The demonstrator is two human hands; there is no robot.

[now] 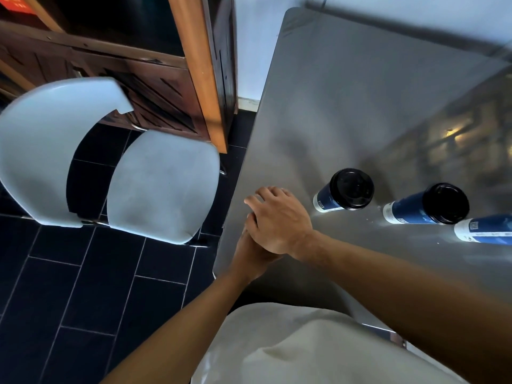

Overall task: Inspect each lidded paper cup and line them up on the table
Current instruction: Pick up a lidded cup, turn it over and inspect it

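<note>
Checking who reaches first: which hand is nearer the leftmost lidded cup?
Right. The right hand sits just left of the leftmost cup; the left hand lies beneath it, farther toward the table edge.

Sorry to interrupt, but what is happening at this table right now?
A person is lining up lidded paper cups on the steel table. Three blue cups stand in a row. Neither hand holds one: the right hand rests over the left hand at the table's edge.

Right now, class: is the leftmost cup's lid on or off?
On: the black lid caps the leftmost cup, which stands on the table.
</note>
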